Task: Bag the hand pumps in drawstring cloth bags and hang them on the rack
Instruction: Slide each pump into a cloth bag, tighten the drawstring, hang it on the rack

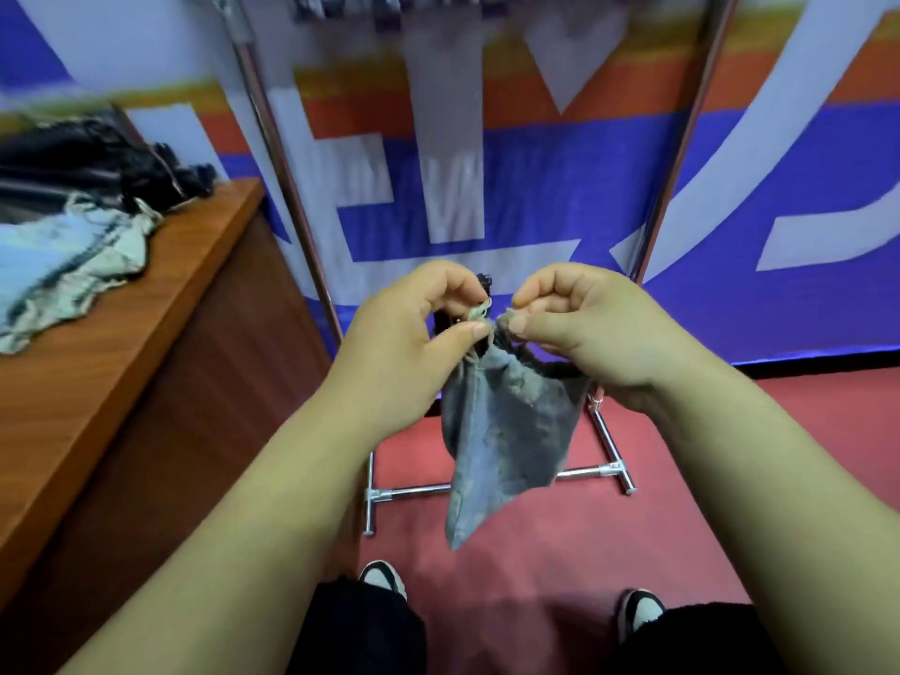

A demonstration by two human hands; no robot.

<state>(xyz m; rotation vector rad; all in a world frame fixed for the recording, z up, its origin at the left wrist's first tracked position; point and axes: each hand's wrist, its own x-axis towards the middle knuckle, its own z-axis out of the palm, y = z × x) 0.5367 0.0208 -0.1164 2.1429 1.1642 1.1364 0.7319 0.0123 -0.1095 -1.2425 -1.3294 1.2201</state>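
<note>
Both forearms reach forward and the hands meet in front of the rack (pixel 292 197). The left hand (pixel 404 333) has a narrow grip, thumb and forefinger pinching the pale drawstring (pixel 479 311) at the mouth of the grey cloth bag (pixel 506 431). The right hand (pixel 584 328) pinches the mouth's other side likewise. The bag hangs from both pinches above the red floor, off the desk (pixel 146 304). A black object (pixel 484 282), mostly hidden, pokes from its mouth. Loose cloth bags (pixel 63 270) and a blurred dark heap (pixel 87 158) lie toward the desk's far edge.
</note>
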